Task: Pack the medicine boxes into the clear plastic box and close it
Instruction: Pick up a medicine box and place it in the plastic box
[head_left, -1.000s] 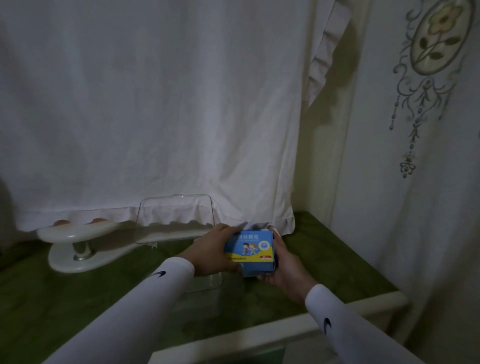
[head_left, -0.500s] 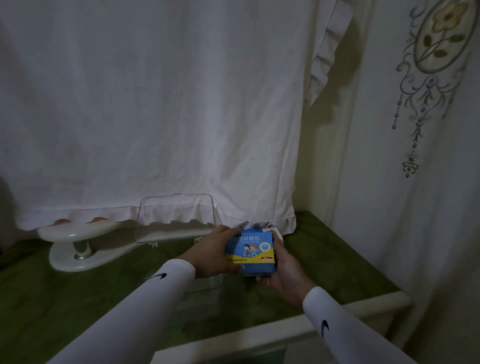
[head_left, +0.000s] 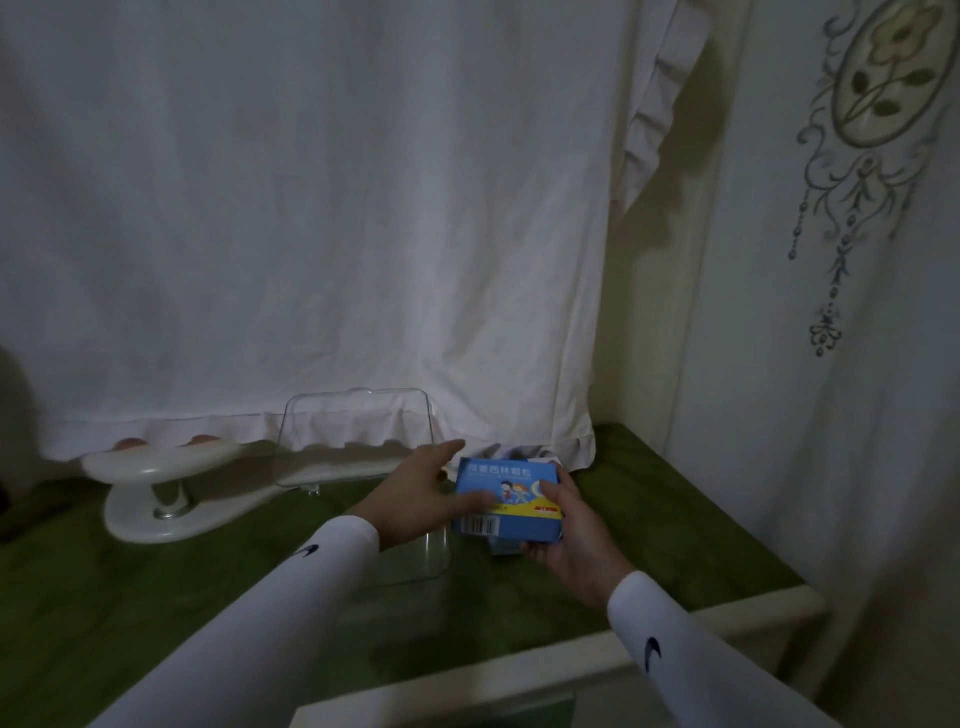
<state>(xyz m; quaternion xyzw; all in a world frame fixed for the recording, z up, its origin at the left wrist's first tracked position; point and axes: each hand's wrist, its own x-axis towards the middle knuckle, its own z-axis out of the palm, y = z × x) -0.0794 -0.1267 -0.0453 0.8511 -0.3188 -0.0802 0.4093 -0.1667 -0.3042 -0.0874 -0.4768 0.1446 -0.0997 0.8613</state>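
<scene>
a blue and yellow cardboard medicine box (head_left: 506, 501) is held above the green table top (head_left: 104, 597), its long axis running left to right and its printed face tilted up toward the camera, with the barcoded bottom edge nearest the viewer. it sits just right of the clear plastic box (head_left: 415, 556), whose transparent hinged lid (head_left: 358, 423) is stood upright behind it against the white ruffled cloth (head_left: 311, 208). part of the clear box's body is hidden by the left forearm, so what is inside cannot be told.

open green surface is seen in front of the clear box and to the right of the hands, up to the cream-coloured raised table edge (head_left: 727, 623) (this rim bounds the near and right sides). to the left, a white glossy two-tier stand (head_left: 161, 483) is set well apart from the medicine box, and an embroidered pale curtain (head_left: 857, 208) hangs along the right.

the right hand (head_left: 571, 540) is closed on the medicine box, thumb laid over the printed face and fingers wrapped beneath its right end. the left hand (head_left: 426, 499) is spread fairly wide, thumb tip pressed on the box's left front edge while the fingers extend past its upper left corner. a second small box is partly seen under the held one, too hidden to describe.
</scene>
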